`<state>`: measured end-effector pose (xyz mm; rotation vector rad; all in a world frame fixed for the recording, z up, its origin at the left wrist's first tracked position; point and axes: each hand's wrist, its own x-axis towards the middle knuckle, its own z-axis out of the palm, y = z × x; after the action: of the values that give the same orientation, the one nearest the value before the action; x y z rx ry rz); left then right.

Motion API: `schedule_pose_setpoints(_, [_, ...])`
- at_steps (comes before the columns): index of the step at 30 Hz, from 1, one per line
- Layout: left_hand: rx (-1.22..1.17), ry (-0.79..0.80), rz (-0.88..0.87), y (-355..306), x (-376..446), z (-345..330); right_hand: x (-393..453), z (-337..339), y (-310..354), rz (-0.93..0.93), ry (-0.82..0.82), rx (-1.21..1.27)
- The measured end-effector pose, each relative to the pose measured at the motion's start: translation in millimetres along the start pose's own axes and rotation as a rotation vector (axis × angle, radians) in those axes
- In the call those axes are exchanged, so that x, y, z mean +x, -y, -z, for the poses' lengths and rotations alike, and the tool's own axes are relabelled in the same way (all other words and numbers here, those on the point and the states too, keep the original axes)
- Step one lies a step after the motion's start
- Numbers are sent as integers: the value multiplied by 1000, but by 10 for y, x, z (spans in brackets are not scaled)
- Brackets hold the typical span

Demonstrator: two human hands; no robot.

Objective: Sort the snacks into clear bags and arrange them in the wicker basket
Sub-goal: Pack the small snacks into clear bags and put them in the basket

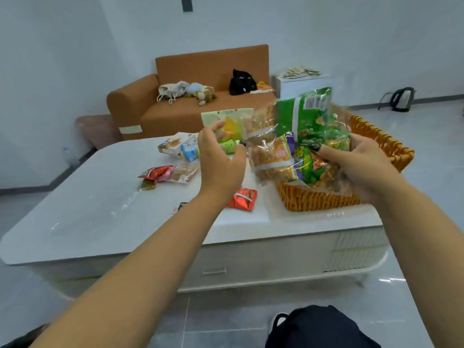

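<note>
My right hand [356,164] grips a clear bag [296,141] stuffed with green and orange snack packs, held just above the near left part of the wicker basket [319,199]. My left hand [221,156] hovers beside the bag's left side with its fingers loosely curved, and I cannot tell whether the fingertips touch the bag. Behind that hand lies a pale yellow snack pack [228,119]. Loose snacks lie on the white table [100,202]: a red pack [242,198], a red and beige cluster [168,175], and white and blue packs [179,146].
The orange wicker basket stands at the table's right end, its far rim [381,139] behind my right hand. An orange sofa [200,96] with soft toys and a black bag stands beyond the table. A white cabinet [298,82] is at the back right.
</note>
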<state>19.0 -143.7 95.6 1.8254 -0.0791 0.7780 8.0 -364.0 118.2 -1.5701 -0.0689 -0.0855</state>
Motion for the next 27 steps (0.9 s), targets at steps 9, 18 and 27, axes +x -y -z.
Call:
schedule_pose_setpoints(9, [451, 633, -52, 235, -101, -955, 873, 305, 81, 226, -647, -58])
schedule_pose_setpoints(18, [387, 362, -79, 482, -430, -1183, 1263, 583, -269, 127, -614, -754])
schedule_pose_setpoints(27, [389, 291, -157, 585, -423, -1188, 1741, 510, 32, 77, -436, -1218])
